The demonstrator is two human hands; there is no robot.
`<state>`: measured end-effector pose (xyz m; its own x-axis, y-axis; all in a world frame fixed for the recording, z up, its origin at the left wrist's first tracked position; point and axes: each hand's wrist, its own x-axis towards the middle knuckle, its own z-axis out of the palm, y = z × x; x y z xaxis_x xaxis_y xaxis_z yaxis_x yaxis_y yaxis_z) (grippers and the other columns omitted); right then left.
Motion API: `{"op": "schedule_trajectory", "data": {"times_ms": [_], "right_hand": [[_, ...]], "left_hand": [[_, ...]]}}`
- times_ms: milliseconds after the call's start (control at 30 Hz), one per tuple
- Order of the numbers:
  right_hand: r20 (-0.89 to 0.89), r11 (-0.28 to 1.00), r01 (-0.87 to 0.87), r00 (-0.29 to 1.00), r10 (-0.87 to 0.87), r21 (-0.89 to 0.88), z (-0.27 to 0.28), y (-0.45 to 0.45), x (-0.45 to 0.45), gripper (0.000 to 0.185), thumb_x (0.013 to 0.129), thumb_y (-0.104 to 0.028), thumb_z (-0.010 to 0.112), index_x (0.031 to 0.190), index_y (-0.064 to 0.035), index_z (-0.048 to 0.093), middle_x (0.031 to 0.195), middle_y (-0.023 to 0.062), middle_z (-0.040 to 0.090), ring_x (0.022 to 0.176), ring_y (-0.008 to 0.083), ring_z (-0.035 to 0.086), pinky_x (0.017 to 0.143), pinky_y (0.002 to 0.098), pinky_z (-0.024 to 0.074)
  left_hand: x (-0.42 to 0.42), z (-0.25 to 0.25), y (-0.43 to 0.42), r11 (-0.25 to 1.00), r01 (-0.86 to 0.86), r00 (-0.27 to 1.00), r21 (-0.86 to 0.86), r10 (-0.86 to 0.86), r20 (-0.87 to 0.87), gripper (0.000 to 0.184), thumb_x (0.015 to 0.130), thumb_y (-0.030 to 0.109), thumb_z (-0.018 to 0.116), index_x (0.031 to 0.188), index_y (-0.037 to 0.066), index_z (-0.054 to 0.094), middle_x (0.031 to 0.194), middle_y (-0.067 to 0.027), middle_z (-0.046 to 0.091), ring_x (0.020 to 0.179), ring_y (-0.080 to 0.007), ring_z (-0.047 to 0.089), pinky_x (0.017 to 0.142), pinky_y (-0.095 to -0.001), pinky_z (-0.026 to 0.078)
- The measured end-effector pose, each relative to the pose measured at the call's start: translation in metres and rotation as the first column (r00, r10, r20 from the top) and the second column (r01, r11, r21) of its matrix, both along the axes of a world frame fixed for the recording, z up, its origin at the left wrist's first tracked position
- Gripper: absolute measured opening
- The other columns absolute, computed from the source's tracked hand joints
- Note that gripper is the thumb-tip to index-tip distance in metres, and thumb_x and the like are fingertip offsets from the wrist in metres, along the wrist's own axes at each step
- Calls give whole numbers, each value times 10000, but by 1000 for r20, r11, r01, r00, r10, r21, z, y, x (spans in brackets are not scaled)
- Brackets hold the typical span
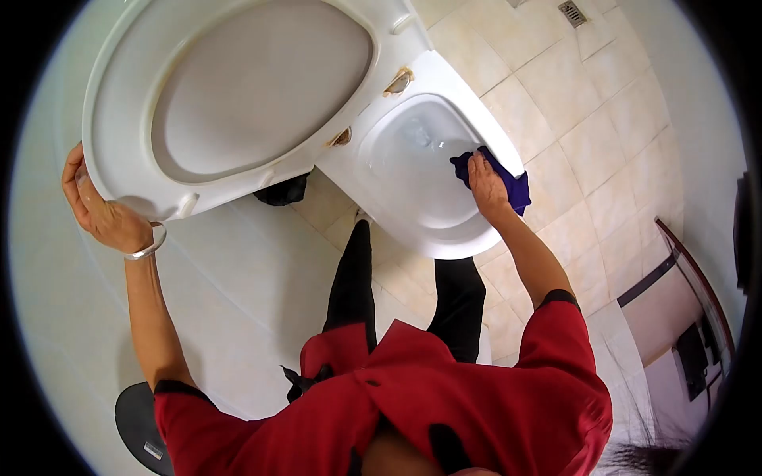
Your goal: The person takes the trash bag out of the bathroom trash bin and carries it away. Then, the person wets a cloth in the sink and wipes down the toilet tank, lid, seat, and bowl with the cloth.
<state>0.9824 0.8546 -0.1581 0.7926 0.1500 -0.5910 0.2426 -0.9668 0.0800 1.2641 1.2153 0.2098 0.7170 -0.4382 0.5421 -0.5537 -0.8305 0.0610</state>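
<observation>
Your left hand (107,213) sits far left, fingers half-curled at the outer edge of the raised white oval toilet seat (119,119), touching it; can't tell how firmly it grips. Shiny silver-coloured bangle (148,242) on that wrist. Below your left arm: rounded black object (139,428) with a small pale label, partly hidden by your sleeve. Seat is tilted up, smooth white lid (262,87) showing through its opening. Dark, crumpled-looking item (284,190) pokes out beneath the seat's lower edge, too covered to identify. Two brown-stained fitting spots (341,136) mark the hinge area, between seat and bowl. Your black-trousered legs stand below, either side of the white ceramic toilet bowl's (381,190) near end. Bowl is uncovered, glints at its bottom. Your right hand (486,186) is over the bowl's right rim, fingers close together and nearly straight, holding a dark purple cloth (514,184) against it; thumb hidden. Cloth drapes across the rim, part inside, part outside. Beige floor tiles (548,103) lie beyond, with a small metal drain grate (571,13) top right.
</observation>
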Motion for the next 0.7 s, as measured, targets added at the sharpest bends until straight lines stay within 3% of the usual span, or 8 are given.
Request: {"op": "schedule_trajectory", "data": {"times_ms": [167,233,267,300,400,467,567,700], "right_hand": [[155,989,-118,979,131,-89,14,4,32,490,858,-137,504,1297,67,424,1352,191,408,1270,271,403,1086,282,293],[134,992,-67,988,81,-105,5,8,20,457,861,-114,493,1278,63,431,1305,174,428,1259,280,410,1039,267,369],[196,976,175,960,-199,133,11,8,1,472,844,-99,528,1281,33,411,1257,165,437,1233,285,427,923,247,476],[253,954,216,931,-265,207,11,8,-20,514,818,-81,567,1295,-20,388,1214,169,438,1182,305,457,796,237,539],[33,871,391,907,-419,298,32,33,-69,479,815,-64,552,1252,-225,442,1014,144,483,836,330,570,667,353,542],[-98,795,498,862,-497,345,32,61,-81,386,833,-53,509,1192,-197,508,1013,151,497,829,343,572,684,457,508],[-399,480,759,644,-653,439,25,113,-72,408,736,-67,585,1134,-151,554,1025,188,537,891,428,586,755,481,506],[-473,187,823,476,-741,536,-5,153,-39,450,691,-93,584,1134,-165,584,1040,216,568,933,409,590,831,470,489]], "left_hand": [[-2,5,-7,994,47,998,102,-50,26,244,951,137,444,961,-16,634,1207,-121,513,1014,-191,560,833,-321,502],[-3,2,-8,999,-34,999,-17,34,9,251,954,147,442,962,-22,628,1215,-117,500,1002,-193,562,830,-321,502],[-3,2,-11,1000,-25,1000,-12,25,12,251,954,147,442,962,-22,628,1215,-117,500,1002,-193,562,830,-321,502],[-2,-1,-13,993,-14,1000,-119,11,-24,247,954,137,439,958,-23,627,1218,-115,493,999,-191,559,836,-319,497],[-3,3,-13,983,-1,996,-185,-14,-84,238,952,117,433,958,-22,627,1222,-112,483,996,-189,555,845,-314,489],[-1,3,-15,993,42,996,-109,-50,-71,234,949,106,428,963,-18,626,1218,-107,478,995,-187,552,846,-306,477],[1,5,-8,989,39,985,-143,-62,-161,227,944,135,455,968,-17,622,1223,-104,471,1013,-183,543,860,-312,464],[-3,9,-12,993,96,995,70,-93,-47,328,953,268,457,1054,-10,598,1185,-155,525,1094,-266,504,893,-355,432]]}}
